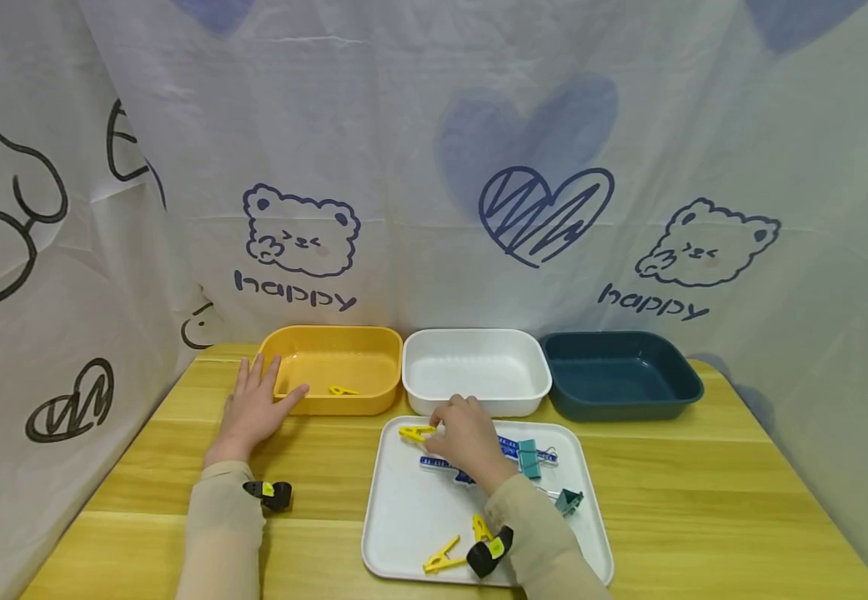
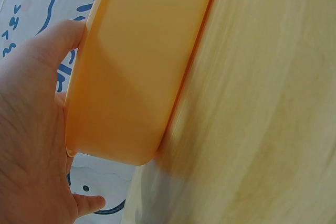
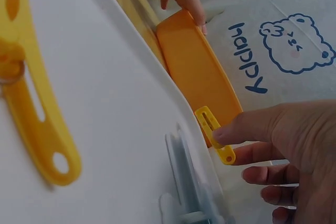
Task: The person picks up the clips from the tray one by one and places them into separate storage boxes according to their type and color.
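My right hand (image 1: 471,442) is over the far part of the white tray (image 1: 403,517). Its thumb and index finger pinch one end of a yellow plastic clothespin (image 3: 214,134). My left hand (image 1: 255,412) rests spread on the left end of the yellow bin (image 1: 343,406), the thumb at its front rim. Another yellow clothespin (image 1: 343,390) lies inside that bin. Beneath my right hand, blue strips with white markings (image 1: 434,462) lie partly hidden. Two more clothespins lie near the tray's front edge, one a yellow clothespin (image 1: 443,557) beside my right wrist.
A white bin (image 1: 477,407) and a dark teal bin (image 1: 621,410) continue the row right of the yellow one. On the tray's right side are a teal binder clip (image 1: 529,459) and a darker binder clip (image 1: 569,502). A printed cloth (image 1: 418,267) hangs behind the wooden table (image 1: 704,517).
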Available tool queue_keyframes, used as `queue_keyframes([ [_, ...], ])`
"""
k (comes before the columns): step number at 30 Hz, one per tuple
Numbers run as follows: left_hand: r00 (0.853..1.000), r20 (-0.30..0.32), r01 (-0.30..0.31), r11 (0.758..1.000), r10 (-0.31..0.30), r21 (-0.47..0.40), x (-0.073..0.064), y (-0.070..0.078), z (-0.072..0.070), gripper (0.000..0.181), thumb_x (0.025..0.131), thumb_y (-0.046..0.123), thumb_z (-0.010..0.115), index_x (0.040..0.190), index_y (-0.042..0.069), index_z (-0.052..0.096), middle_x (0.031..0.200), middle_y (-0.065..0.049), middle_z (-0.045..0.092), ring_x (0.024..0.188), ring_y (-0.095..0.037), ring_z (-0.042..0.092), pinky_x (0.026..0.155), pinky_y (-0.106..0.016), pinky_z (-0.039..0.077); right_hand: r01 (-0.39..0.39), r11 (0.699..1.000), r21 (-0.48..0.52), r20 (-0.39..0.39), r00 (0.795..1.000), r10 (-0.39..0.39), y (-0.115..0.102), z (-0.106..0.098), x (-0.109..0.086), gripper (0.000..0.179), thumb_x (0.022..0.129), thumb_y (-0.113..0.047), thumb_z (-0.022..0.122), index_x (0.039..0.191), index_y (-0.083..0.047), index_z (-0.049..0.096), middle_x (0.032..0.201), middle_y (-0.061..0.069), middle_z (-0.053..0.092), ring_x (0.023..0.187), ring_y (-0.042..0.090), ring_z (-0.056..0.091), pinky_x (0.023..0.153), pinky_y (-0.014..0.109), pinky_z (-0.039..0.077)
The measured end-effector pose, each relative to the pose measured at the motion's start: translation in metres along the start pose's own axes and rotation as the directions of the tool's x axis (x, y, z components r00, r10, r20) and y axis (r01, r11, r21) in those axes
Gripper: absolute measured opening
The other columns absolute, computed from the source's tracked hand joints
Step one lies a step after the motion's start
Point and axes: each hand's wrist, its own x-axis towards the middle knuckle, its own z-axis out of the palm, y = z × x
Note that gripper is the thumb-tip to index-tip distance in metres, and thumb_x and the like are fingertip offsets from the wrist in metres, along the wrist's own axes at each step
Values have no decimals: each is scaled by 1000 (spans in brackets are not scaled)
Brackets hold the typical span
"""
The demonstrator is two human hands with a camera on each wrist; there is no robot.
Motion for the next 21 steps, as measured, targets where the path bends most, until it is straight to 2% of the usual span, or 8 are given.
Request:
queue_keyframes([
  [7, 1000, 1, 4, 1000, -4, -4, 0, 0, 0, 94, 93, 71, 37, 157, 8, 9, 164, -22, -3, 150, -44, -10, 108, -78, 10, 35, 999, -27, 3, 999, -35, -8, -8, 3, 28, 77, -38, 80, 96, -18, 74, 92, -1, 58, 86, 18, 45, 77, 30, 42],
  [13, 1000, 3, 6, 1000, -6, -8, -1, 0, 0, 95, 92, 71, 37, 157, 8, 9, 164, -22, -3, 150, -44, -11, 108, -78, 10, 65, 997, -36, 9, 998, -64, -16, -15, 6, 30, 80, -40, 77, 100, -17, 74, 98, 0, 59, 90, 18, 46, 82, 33, 43],
  [21, 1000, 6, 2, 1000, -2, -10, 0, -1, 0, 95, 92, 71, 36, 157, 8, 8, 163, -22, -5, 149, -44, -12, 108, -78, 9, 128, 991, -23, -54, 990, -130, -22, -26, 13, 27, 81, -38, 74, 96, -16, 73, 98, 2, 60, 88, 19, 46, 77, 33, 41],
])
